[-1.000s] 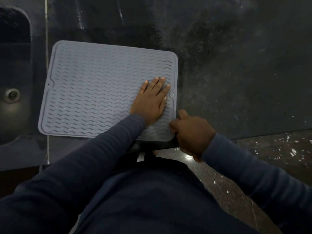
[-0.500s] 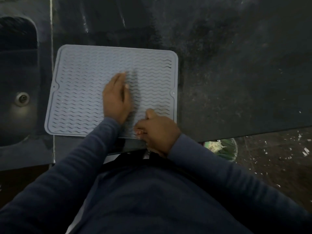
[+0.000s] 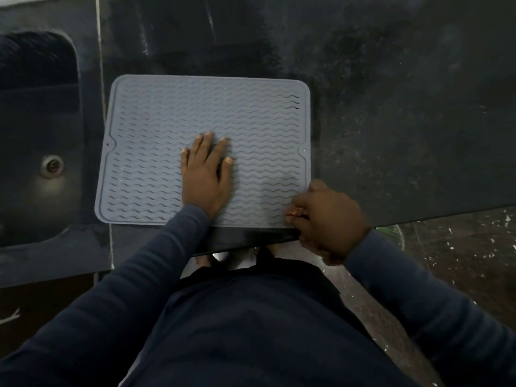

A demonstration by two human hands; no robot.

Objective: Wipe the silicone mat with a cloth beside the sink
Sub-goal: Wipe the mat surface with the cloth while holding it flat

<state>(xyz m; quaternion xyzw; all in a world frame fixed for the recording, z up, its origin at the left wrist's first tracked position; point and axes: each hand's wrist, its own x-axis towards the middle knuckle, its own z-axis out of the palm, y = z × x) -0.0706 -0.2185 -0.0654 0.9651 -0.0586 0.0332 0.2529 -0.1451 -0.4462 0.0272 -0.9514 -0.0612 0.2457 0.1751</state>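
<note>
A grey silicone mat (image 3: 173, 115) with wavy ridges lies flat on the dark counter, just right of the sink. My left hand (image 3: 205, 174) rests palm down on the mat's near middle, fingers straight and spread. My right hand (image 3: 326, 216) is curled at the mat's near right corner, its fingers gripping the mat's edge at the counter's front edge. No cloth is visible in either hand or on the counter.
A dark sink basin (image 3: 39, 152) with a round drain (image 3: 52, 166) sits at the left. The black counter (image 3: 405, 121) stretches far to the right. The speckled floor (image 3: 460, 252) and a green object (image 3: 393, 233) show below the counter's edge.
My left hand slid left across the mat, then back toward its middle. My right hand moved left along the near edge and has returned to the near right corner.
</note>
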